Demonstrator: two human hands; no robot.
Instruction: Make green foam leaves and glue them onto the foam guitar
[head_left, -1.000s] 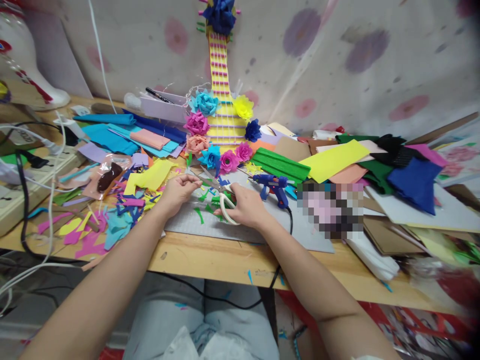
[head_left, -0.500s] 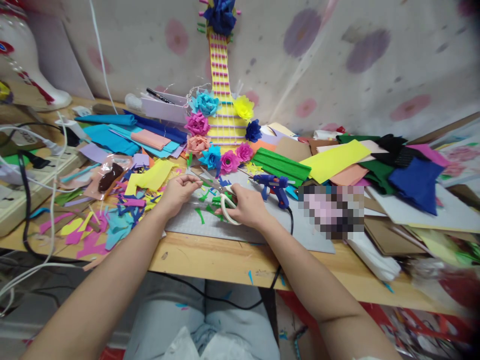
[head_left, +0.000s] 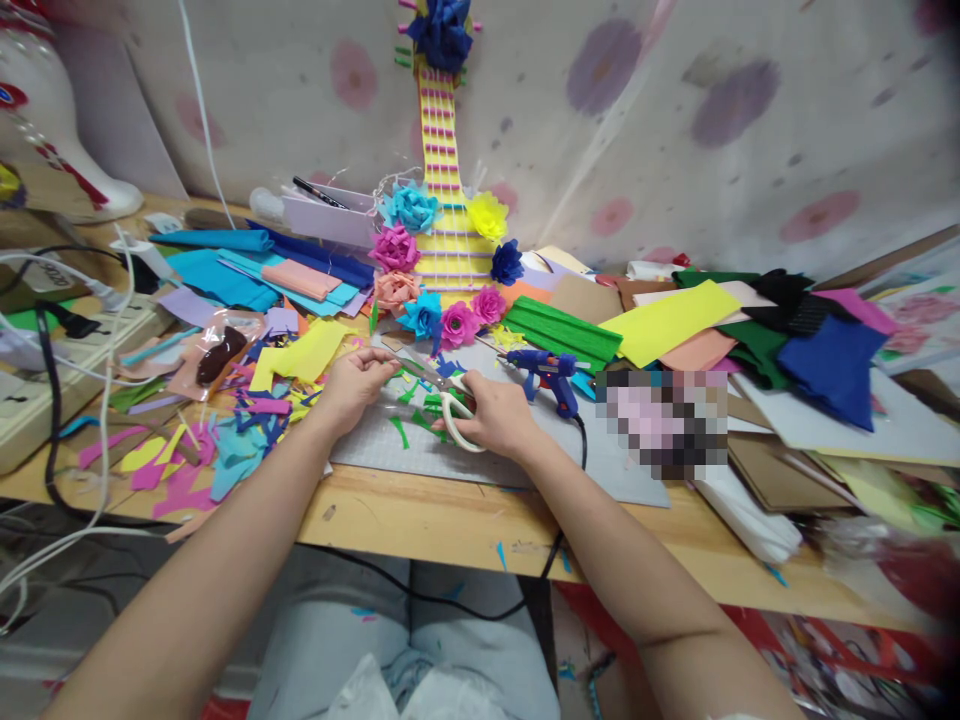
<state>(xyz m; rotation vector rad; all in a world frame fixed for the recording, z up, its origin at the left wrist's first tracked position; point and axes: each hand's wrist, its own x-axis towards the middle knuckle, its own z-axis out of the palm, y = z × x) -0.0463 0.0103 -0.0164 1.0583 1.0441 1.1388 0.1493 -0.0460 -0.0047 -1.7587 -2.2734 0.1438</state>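
My right hand (head_left: 496, 412) is wrapped round the cream handles of a pair of scissors (head_left: 454, 415). The blades point left, toward my left hand (head_left: 361, 385), and look slightly parted. My left hand is closed in a pinch. A small green paper strip (head_left: 373, 317) sticks up just beyond its fingers and seems held there, though the grip itself is partly hidden. Below the blades, green paper scraps (head_left: 400, 432) lie scattered on a grey board (head_left: 480, 466).
A blue glue gun (head_left: 551, 375) stands right of my right hand. Behind is a yellow paper guitar (head_left: 442, 130) with paper flowers. Colored paper scraps (head_left: 240, 450) cover the left, folded green crepe paper (head_left: 562, 332) and other sheets the right. A power strip (head_left: 75, 380) sits far left.
The green strip and my left hand's fingertips have shifted slightly left. The scissor blades have changed angle a little; my right hand stays almost in place.
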